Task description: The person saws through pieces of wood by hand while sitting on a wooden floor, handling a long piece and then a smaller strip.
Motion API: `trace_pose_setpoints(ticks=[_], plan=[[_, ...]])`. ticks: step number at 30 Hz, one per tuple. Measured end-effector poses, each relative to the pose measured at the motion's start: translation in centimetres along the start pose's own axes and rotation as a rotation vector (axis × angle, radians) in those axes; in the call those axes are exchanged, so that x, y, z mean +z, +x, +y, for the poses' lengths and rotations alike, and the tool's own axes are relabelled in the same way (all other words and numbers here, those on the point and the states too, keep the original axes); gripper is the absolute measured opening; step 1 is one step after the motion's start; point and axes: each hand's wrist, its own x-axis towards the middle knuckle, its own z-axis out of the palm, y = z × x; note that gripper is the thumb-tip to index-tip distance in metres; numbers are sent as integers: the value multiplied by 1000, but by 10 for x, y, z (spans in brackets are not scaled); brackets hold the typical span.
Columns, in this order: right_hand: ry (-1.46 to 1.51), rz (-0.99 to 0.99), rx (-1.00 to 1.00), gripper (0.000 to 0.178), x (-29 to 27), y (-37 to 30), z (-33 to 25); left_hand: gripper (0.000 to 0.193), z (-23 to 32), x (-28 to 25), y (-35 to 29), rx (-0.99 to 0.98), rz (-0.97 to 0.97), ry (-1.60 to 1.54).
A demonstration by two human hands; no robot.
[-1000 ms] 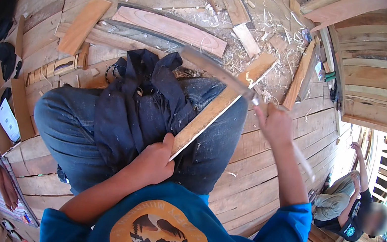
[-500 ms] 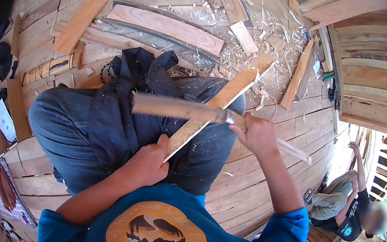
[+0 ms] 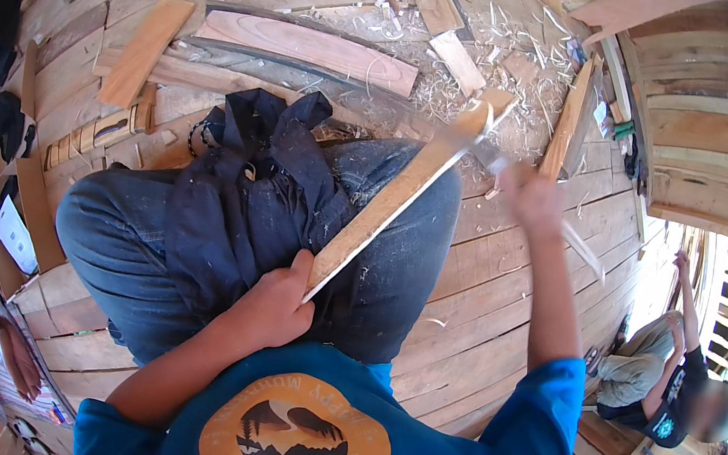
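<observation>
A long, narrow strip of wood (image 3: 395, 193) lies slanted across my right thigh, its far end up among the shavings. My left hand (image 3: 275, 307) is closed round the near end, close to my lap. In my right hand (image 3: 533, 199), blurred by motion, is a machete with a long pale handle (image 3: 583, 249) that sticks out behind the fist. Its smeared blade crosses the strip near the far end; whether it touches the wood, I cannot tell. A curled sliver stands on the strip's edge there.
Shavings (image 3: 441, 88) and offcuts cover the floorboards ahead. A broad pinkish plank (image 3: 306, 47) and a brown board (image 3: 147, 54) lie at the far left. Dark cloth (image 3: 252, 154) is bunched in my lap. Another person (image 3: 665, 386) sits at the right, one arm raised.
My right hand has moved up and away, carrying the machete from mid-strip towards its far end. My left hand keeps its hold on the near end.
</observation>
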Motion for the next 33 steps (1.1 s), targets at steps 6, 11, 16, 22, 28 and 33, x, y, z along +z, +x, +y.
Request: trace_pose_setpoints(ticks=[6,11,16,22,28,33], plan=[[104,-189,194,50,-23,5,0,31,-6,-1,3,30,26,34],[10,-183,215,57,-15,14,6,32,-2,1,3,-5,5,24],[-15,-106,282,59,-26,21,24,32,-4,-2,4,-7,-8,15],[74,-231,2,58,-20,-1,-2,33,-5,2,2,-16,30,57],[-33,-69,164,55,-18,25,37,36,-4,0,3,-10,10,56],[50,-189,-228,55,-22,10,-18,36,-7,1,4,2,57,56]])
